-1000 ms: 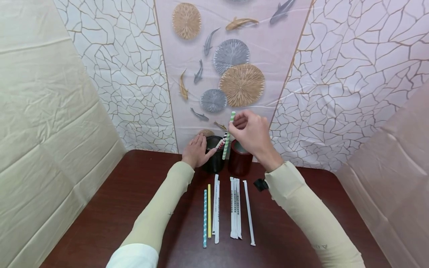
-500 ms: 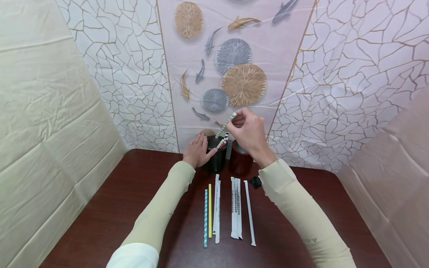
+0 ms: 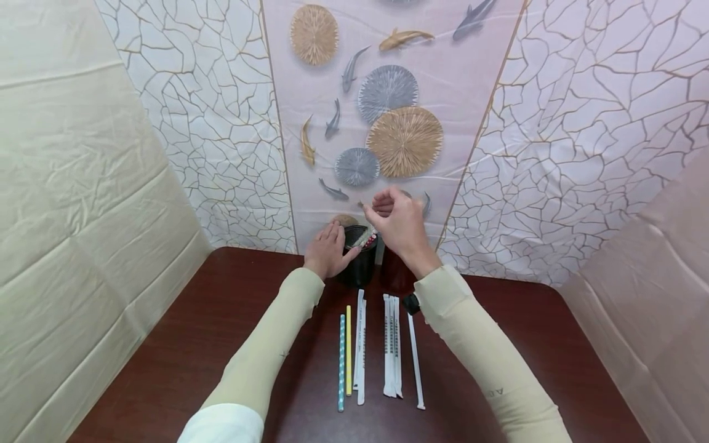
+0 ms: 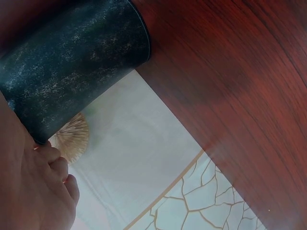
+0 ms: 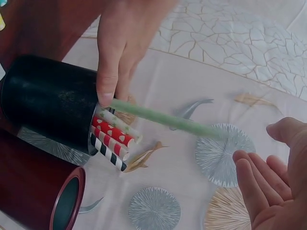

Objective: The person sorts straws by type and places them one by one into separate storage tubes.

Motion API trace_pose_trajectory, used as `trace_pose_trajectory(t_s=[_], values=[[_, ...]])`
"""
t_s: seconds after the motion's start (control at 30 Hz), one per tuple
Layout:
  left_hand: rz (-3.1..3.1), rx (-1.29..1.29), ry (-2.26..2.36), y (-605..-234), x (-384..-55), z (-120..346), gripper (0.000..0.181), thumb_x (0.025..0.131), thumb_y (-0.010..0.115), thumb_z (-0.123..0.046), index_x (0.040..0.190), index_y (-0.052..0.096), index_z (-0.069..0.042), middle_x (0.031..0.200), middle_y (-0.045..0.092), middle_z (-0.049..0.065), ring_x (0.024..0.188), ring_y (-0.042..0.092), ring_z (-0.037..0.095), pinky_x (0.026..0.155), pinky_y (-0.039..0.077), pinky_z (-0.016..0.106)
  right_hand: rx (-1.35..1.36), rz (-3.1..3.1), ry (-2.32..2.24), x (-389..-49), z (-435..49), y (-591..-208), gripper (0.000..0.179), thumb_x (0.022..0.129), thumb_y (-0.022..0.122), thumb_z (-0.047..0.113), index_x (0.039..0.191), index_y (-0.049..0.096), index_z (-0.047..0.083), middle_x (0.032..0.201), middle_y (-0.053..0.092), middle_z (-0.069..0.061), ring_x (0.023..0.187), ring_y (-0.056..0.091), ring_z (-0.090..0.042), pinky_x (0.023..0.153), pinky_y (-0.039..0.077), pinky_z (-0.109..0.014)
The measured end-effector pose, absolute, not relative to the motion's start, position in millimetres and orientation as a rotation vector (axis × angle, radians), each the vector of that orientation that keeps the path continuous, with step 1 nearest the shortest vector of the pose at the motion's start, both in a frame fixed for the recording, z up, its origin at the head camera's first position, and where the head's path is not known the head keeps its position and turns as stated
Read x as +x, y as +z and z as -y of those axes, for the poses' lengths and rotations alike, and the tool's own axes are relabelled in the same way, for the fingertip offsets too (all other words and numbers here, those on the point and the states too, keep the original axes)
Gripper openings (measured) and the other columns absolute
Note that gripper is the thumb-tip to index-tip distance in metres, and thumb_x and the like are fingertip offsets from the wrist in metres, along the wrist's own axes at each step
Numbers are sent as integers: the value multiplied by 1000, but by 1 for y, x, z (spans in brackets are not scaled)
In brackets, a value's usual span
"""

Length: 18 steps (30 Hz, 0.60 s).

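At the back of the table stands a black cup (image 3: 361, 271), which my left hand (image 3: 327, 249) grips at its rim. Several patterned paper straws lean out of its mouth, among them a red straw with white hearts (image 5: 113, 132) and a black-and-white striped straw (image 5: 109, 152). A green straw (image 5: 165, 117), blurred, sticks far out of the same cup in the right wrist view. Its upper end is apart from my right hand (image 5: 268, 177), whose thumb and fingers are spread with nothing between them. In the head view my right hand covers part of the dark red cup (image 3: 396, 277).
In front of the cups lie a blue dotted straw (image 3: 341, 363), a yellow straw (image 3: 349, 351) and paper-wrapped straws (image 3: 392, 344) in groups. One wrapped straw (image 3: 416, 369) lies alone at the right. A patterned cloth (image 3: 221, 123) hangs behind the table.
My right hand has moved left and lowered the green straw into the black cup, then let go of it. The left hand has stayed at the rim.
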State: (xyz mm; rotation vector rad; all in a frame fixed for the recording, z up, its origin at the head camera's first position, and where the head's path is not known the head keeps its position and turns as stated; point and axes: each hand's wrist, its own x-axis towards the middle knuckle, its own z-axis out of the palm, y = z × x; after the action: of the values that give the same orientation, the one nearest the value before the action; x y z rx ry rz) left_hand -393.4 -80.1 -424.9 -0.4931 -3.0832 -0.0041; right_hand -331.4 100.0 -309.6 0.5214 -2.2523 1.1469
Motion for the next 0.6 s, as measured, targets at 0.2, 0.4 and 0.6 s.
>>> trace_pose_trajectory(t_s=[0.2, 0.4, 0.6], values=[[3060, -503, -8, -423, -393, 79, 89, 109, 17, -68, 169, 15, -2, 178, 13, 17, 167, 13, 28, 136, 18, 42, 537, 2292, 1100, -328, -102, -311, 23, 96, 79, 18, 108, 71, -1, 102, 79, -18, 94, 81, -31, 84, 66, -40], [3049, -508, -20, -423, -392, 80, 89, 110, 19, -68, 169, 17, -1, 178, 14, 17, 167, 14, 28, 136, 18, 42, 553, 2398, 1014, -320, -105, -307, 24, 96, 78, 18, 108, 72, -2, 99, 81, -18, 90, 81, -29, 82, 66, -44], [3053, -502, -29, -426, -393, 81, 89, 110, 18, -67, 169, 16, -1, 178, 14, 17, 167, 14, 28, 136, 18, 42, 551, 2565, 885, -308, -106, -301, 22, 96, 78, 22, 105, 74, 2, 96, 82, -14, 90, 81, -26, 112, 50, -48]])
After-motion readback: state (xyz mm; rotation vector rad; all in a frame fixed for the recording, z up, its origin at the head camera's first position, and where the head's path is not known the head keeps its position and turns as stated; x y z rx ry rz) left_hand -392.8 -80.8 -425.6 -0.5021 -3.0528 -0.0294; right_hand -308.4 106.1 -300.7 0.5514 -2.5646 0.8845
